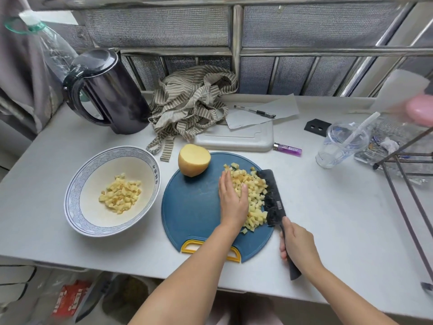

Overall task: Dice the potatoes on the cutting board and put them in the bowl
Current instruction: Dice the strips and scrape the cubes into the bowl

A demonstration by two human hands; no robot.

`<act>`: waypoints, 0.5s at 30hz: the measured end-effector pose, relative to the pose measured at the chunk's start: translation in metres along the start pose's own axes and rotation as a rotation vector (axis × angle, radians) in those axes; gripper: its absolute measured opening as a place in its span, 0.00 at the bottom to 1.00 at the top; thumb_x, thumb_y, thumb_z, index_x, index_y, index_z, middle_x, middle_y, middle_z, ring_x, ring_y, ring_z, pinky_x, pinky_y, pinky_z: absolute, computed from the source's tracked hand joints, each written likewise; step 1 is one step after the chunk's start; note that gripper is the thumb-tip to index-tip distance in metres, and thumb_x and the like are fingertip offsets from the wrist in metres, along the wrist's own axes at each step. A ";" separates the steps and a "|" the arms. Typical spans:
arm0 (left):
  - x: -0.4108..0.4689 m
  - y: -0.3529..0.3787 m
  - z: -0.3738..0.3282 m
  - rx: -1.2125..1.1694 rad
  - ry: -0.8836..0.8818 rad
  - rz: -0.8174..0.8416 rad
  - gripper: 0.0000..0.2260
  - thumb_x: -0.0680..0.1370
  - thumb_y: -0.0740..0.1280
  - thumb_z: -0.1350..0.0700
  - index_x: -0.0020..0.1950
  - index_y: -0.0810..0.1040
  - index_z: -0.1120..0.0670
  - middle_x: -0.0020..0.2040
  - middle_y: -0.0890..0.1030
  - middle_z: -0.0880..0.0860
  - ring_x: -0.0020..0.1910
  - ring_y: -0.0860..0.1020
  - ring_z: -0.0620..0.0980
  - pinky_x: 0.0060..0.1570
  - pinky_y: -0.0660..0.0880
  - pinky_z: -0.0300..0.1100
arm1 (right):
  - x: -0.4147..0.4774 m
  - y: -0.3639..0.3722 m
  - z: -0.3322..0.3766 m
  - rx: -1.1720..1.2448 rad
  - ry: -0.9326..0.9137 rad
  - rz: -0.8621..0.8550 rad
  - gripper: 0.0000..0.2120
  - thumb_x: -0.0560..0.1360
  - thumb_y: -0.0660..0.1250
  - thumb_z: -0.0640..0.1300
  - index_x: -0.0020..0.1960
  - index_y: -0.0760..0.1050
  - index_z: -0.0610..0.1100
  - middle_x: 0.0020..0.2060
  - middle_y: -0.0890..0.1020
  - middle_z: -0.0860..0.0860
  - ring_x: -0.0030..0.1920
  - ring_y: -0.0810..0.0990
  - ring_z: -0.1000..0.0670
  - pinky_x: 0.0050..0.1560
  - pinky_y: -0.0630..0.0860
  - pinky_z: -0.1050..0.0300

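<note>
On the round blue cutting board (pixel 192 207) lies a pile of diced potato (pixel 254 195). My left hand (pixel 233 198) lies flat against the left side of the pile, fingers straight. My right hand (pixel 298 247) grips the handle of a black cleaver (pixel 271 195), whose blade stands against the right side of the pile. A peeled potato half (pixel 193 163) rests at the board's far left edge. Left of the board sits a white bowl (pixel 77 195) with a blue pattern, holding a small heap of potato dice (pixel 120 193).
A black kettle (pixel 107 92) stands at the back left, a striped cloth (pixel 189 104) behind the board. A white board (pixel 234 139) with paper and a pen, a purple lighter (pixel 287 149), a clear plastic cup (pixel 339 144) and a metal rack (pixel 403 184) occupy the right.
</note>
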State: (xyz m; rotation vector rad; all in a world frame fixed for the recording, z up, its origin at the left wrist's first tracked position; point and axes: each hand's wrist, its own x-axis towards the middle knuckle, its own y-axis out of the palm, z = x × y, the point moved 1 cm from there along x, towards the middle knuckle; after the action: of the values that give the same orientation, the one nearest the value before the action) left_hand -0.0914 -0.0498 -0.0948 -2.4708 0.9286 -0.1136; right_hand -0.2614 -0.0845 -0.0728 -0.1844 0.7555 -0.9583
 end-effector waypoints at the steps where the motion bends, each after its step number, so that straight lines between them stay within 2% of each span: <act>1: 0.000 0.003 -0.001 0.000 0.007 -0.005 0.27 0.82 0.57 0.50 0.78 0.51 0.54 0.78 0.52 0.52 0.77 0.49 0.47 0.75 0.46 0.42 | 0.000 0.005 0.002 -0.029 -0.010 0.026 0.27 0.84 0.49 0.53 0.37 0.71 0.36 0.22 0.76 0.44 0.20 0.74 0.47 0.22 0.73 0.56; 5: 0.000 0.010 -0.004 0.023 0.011 -0.047 0.31 0.78 0.53 0.42 0.78 0.55 0.55 0.78 0.55 0.52 0.77 0.51 0.48 0.72 0.46 0.37 | 0.002 0.019 0.011 -0.176 -0.091 0.040 0.26 0.84 0.47 0.53 0.36 0.69 0.40 0.25 0.78 0.43 0.20 0.75 0.49 0.26 0.76 0.54; 9: 0.001 0.010 -0.001 0.018 0.033 -0.106 0.33 0.76 0.52 0.38 0.77 0.59 0.54 0.76 0.59 0.51 0.75 0.55 0.47 0.70 0.48 0.35 | 0.004 0.028 0.019 -0.232 -0.139 0.052 0.25 0.84 0.48 0.54 0.36 0.69 0.41 0.28 0.80 0.40 0.23 0.78 0.45 0.32 0.78 0.51; 12: 0.003 0.010 0.000 -0.007 0.028 -0.143 0.32 0.76 0.53 0.38 0.76 0.62 0.52 0.75 0.62 0.51 0.74 0.57 0.46 0.70 0.52 0.37 | 0.005 0.032 0.023 -0.221 -0.157 0.069 0.24 0.83 0.49 0.54 0.37 0.70 0.41 0.29 0.80 0.40 0.23 0.78 0.44 0.32 0.78 0.50; 15: 0.003 0.008 -0.001 -0.060 0.046 -0.176 0.29 0.76 0.56 0.39 0.74 0.64 0.50 0.74 0.63 0.50 0.72 0.59 0.41 0.70 0.55 0.37 | 0.003 0.029 0.025 -0.188 -0.163 0.073 0.23 0.83 0.51 0.53 0.38 0.71 0.40 0.28 0.79 0.41 0.23 0.77 0.46 0.31 0.78 0.49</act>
State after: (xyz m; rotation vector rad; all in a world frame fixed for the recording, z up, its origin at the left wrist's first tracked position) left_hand -0.0945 -0.0575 -0.0979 -2.6126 0.7421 -0.2052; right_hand -0.2246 -0.0741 -0.0698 -0.3919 0.6967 -0.7922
